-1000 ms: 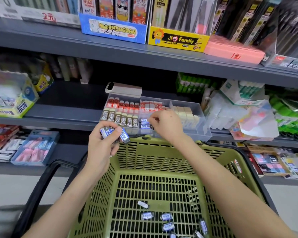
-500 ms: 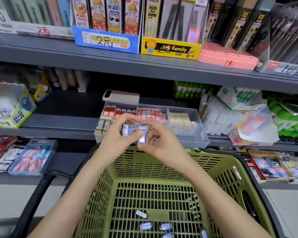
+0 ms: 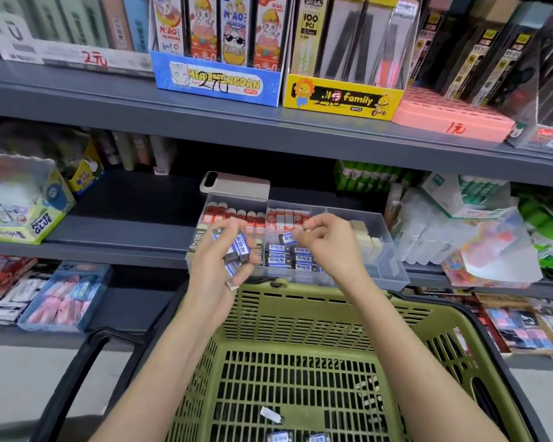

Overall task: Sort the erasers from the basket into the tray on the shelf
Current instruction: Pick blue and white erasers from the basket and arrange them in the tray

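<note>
A clear compartmented tray (image 3: 391, 266) stands on the middle shelf, holding rows of red, blue-labelled and cream erasers. My left hand (image 3: 217, 272) grips a bunch of blue-and-white erasers (image 3: 238, 250) just in front of the tray's left part. My right hand (image 3: 328, 244) pinches one blue-labelled eraser (image 3: 286, 238) over the tray's middle compartment, above a stack of the same kind (image 3: 296, 258). The green basket (image 3: 300, 314) sits below my arms, with a few loose erasers (image 3: 270, 414) on its floor.
A phone (image 3: 235, 185) lies on the shelf behind the tray. A glue box (image 3: 29, 218) stands at the left, plastic-wrapped packs (image 3: 460, 231) at the right. The upper shelf (image 3: 268, 129) overhangs the tray. The basket's black handle (image 3: 71, 371) hangs to the left.
My right hand took one eraser from the bunch in my left hand and carried it right, over the tray's middle compartment. My left hand stayed near the tray's front left.
</note>
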Demonstrator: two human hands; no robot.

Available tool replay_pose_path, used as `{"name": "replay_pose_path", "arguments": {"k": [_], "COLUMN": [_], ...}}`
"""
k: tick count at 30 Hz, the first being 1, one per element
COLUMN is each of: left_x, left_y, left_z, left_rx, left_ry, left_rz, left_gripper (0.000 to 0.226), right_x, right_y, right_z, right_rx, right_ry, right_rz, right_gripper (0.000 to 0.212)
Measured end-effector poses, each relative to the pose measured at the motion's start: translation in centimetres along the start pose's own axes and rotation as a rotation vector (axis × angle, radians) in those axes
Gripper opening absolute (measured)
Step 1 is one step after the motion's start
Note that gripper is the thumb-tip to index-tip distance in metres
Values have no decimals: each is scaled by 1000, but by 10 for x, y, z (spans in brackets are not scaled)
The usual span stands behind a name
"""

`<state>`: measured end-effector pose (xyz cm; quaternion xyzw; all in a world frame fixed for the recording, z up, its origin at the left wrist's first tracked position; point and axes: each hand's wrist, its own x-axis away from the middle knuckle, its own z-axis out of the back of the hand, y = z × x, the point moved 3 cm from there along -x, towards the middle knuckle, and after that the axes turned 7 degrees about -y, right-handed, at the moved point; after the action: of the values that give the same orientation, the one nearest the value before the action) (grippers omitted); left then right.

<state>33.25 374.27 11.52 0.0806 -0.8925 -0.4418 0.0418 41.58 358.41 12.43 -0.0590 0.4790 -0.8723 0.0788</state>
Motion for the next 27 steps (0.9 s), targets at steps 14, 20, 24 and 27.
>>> {"name": "replay_pose_path", "arguments": {"k": [14, 20, 24, 27], "left_x": [4, 3, 3, 3], "left_y": [-13, -14, -13, -13], "left_z": [2, 2, 2, 2], "left_rx": [32, -49, -124, -171], "left_ry": [-15, -53, -54, -39], "left_rz": [34, 39, 19, 20], "left_gripper": [45, 51, 64, 61], "right_x": [-12, 14, 32, 39], "right_y": [-8, -38, -48, -52], "right_z": [-24, -21, -29, -27], "right_rx": [628, 220, 343, 407], "right_ry": [-141, -138, -407, -387], "right_rz": [-61, 294, 390, 434], "right_gripper": [39, 21, 38, 41]}}
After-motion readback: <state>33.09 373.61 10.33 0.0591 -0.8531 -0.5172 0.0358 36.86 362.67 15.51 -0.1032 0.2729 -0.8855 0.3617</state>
